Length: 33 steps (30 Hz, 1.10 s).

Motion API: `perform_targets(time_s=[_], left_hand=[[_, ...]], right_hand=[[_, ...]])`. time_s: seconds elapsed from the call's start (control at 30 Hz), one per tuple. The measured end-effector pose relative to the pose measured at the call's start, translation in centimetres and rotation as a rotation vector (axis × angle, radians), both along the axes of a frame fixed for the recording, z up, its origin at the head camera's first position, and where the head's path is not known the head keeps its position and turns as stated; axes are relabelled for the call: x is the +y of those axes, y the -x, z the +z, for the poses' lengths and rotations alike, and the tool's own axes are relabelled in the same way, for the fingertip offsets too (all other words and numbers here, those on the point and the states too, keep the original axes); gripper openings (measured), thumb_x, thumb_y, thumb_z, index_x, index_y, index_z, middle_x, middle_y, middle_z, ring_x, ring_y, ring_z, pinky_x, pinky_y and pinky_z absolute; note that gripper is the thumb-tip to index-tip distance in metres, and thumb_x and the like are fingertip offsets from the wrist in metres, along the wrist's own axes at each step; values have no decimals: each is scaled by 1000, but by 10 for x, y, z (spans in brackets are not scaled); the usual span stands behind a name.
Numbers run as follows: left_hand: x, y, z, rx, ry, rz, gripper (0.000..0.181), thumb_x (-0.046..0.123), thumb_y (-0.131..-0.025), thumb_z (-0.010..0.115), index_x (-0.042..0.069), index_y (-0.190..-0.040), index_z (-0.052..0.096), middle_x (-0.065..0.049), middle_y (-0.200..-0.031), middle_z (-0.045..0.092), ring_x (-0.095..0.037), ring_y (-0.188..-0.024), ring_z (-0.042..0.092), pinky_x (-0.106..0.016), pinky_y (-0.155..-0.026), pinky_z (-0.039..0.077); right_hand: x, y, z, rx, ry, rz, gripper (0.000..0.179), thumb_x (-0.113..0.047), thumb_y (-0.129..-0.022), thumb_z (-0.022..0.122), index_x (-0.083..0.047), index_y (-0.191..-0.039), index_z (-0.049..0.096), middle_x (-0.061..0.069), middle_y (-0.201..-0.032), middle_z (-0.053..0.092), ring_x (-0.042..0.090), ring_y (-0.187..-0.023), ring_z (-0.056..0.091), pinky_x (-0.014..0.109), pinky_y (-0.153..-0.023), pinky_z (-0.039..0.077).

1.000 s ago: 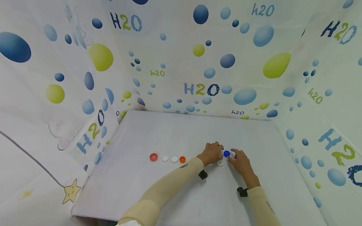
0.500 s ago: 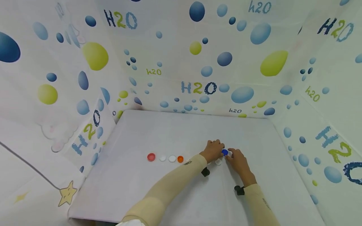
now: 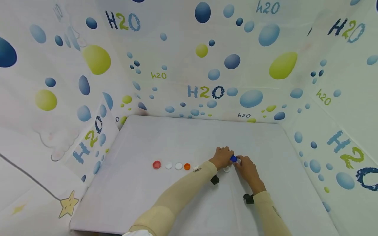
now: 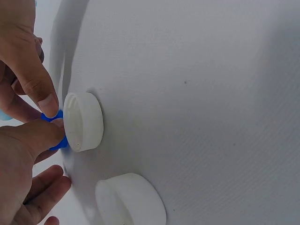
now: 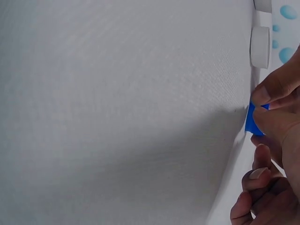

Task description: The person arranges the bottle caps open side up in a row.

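A small blue bottle cap [image 3: 233, 158] is between the two hands on the white table. The left hand [image 3: 221, 158] pinches its left side, with the thumb [image 4: 47, 133] on the cap. From the other side, the right hand [image 3: 247, 169] grips it with thumb and fingers; its remaining fingers are curled in the right wrist view. Both thumbs meet over the blue cap [image 5: 252, 121] there. Just on the near side stands a white cap [image 4: 90, 123], apart from the hands. Another white cap [image 4: 136, 201] sits to its left.
A row of caps runs leftward: an orange cap [image 3: 187, 166], a white cap [image 3: 178, 166], a flatter white cap [image 3: 168, 165] and a red cap [image 3: 157, 164]. The left forearm [image 3: 180, 193] crosses above the table, partly covering a white cap [image 3: 196, 167]. Printed fabric walls [image 3: 174, 55] surround the table.
The right hand has closed in from the right; its thumb and fingers now hold the blue cap. The left hand stays beside the cap. The head view has shifted slightly.
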State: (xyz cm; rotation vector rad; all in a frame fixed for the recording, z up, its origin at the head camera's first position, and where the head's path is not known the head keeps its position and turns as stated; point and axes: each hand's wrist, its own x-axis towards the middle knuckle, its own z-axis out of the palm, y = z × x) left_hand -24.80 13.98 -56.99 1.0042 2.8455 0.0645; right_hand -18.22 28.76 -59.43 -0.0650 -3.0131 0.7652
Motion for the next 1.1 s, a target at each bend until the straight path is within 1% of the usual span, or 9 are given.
perform_targets(time_s=[0.17,0.37,0.53,0.77,0.93,1.1], left_hand=[[0,1,0,24,-2,-8,33,42,-103,68,25,-131,68,4,-125,66,-11,-118,59,-38,-107,43],[-2,1,1,34,-16,-20,34,43,-103,68,26,-132,69,4,-122,67,-12,-116,61,-39,-107,44],[-3,2,-2,29,-33,-20,33,43,-103,68,27,-131,70,5,-122,67,-11,-116,62,-38,-107,44],[-2,7,-10,18,-44,-19,34,43,-103,68,28,-132,70,5,-124,66,-12,-117,61,-38,-108,42],[-3,6,-9,8,-45,-17,35,45,-102,68,28,-132,70,6,-124,66,-11,-117,61,-39,-109,42],[-5,7,-8,2,-52,-14,35,44,-102,68,29,-133,70,6,-125,66,-11,-119,61,-39,-110,42]], right_hand=[[1,3,-2,-10,4,6,42,-15,-102,70,9,-136,62,15,-92,59,24,-77,53,39,-69,46],[2,5,-5,-12,1,16,41,-15,-102,69,6,-137,62,14,-91,59,23,-77,53,39,-67,46],[3,7,-6,-5,12,30,39,-14,-103,68,3,-138,63,12,-90,57,23,-76,51,37,-66,43],[5,6,-3,-9,34,49,39,-12,-103,68,4,-138,63,11,-88,57,22,-76,50,36,-67,42],[4,5,-2,-21,41,63,41,-13,-103,68,4,-139,62,11,-87,56,23,-76,50,36,-67,41],[5,6,-2,-30,41,60,41,-15,-103,68,4,-139,61,11,-90,58,23,-79,52,38,-70,43]])
